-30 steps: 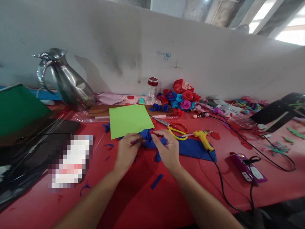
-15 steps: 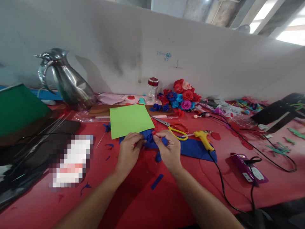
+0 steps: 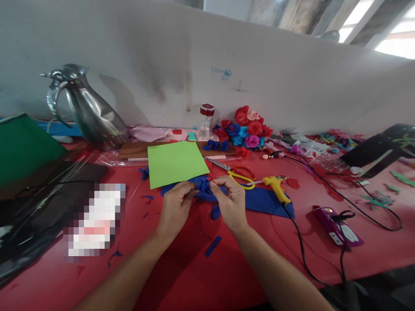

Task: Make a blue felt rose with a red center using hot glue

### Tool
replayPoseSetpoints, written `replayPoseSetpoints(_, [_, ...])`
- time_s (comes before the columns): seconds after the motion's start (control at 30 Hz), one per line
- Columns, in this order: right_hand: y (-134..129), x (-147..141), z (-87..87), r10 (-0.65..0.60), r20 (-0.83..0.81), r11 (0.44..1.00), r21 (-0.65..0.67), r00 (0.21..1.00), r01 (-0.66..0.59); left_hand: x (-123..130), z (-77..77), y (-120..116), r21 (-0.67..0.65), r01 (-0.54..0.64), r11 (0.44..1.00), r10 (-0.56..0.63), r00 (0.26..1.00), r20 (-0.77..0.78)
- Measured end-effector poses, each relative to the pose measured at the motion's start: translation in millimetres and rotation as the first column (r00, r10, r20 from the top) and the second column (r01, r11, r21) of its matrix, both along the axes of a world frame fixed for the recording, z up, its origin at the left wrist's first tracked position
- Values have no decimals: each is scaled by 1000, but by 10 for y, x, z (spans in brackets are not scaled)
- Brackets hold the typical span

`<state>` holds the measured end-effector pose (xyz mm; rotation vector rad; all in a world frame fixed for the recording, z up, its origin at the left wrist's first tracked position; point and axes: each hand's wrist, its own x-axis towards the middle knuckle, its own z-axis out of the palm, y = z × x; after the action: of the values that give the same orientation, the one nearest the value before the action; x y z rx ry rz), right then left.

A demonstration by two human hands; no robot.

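Between my two hands is a small blue paper flower (image 3: 204,185), pinched at its sides. My left hand (image 3: 177,203) has its thumb and fingers closed on the flower's left edge. On the right edge, my right hand (image 3: 229,201) grips with thumb and forefinger. Blue paper (image 3: 266,201) lies flat beneath and to the right of the hands. A light green sheet (image 3: 177,164) is just behind my left hand. Yellow-handled scissors (image 3: 241,179) and a yellow glue gun (image 3: 275,188) lie to the right of my right hand.
A metal jug (image 3: 92,108) and a red-capped glass jar (image 3: 206,121) stand near the wall, beside a bunch of paper flowers (image 3: 252,128). A purple power strip (image 3: 337,228) with black cables lies at right. Blue scraps (image 3: 213,246) dot the red table (image 3: 194,276).
The view has shifted slightly. Both hands stay in nearly the same place, while the blue flower between the fingers looks slightly turned or reshaped.
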<state>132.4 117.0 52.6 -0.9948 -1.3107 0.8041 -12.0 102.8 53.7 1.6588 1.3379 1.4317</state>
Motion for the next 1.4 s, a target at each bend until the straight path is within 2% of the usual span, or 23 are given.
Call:
replayPoseSetpoints(0.17, [42, -8, -62, 17, -104, 989, -144, 994, -32, -2, -3, 8, 3, -34, 999, 34, 999, 6])
replayPoseSetpoints(0.33, [55, -22, -67, 22, -188, 988, -145, 982, -50, -14, -59, 30, -13, -38, 999, 38, 999, 7])
replayPoseSetpoints(0.53, [57, 3, -54, -3, -130, 994, -107, 992, -11, -34, -109, 51, -31, -27, 999, 24, 997, -77])
replayPoseSetpoints(0.8, [40, 50, 63, 7, 27, 999, -45, 1000, -6, -50, -108, 44, -16, -44, 999, 40, 982, -187])
replayPoseSetpoints(1.1, [52, 39, 45, 16, 43, 999, -46, 999, -14, -29, -145, 45, -30, -1, 1000, -3, 990, -140])
replayPoseSetpoints(1.23, [65, 38, 31, 9, 22, 996, -93, 1000, -7, -19, -100, 35, -6, -25, 1000, 23, 990, -140])
replayPoseSetpoints(1.4, [81, 37, 14, 39, -14, 989, -143, 999, -41, -17, -45, 24, -52, -13, 999, 6, 990, -143])
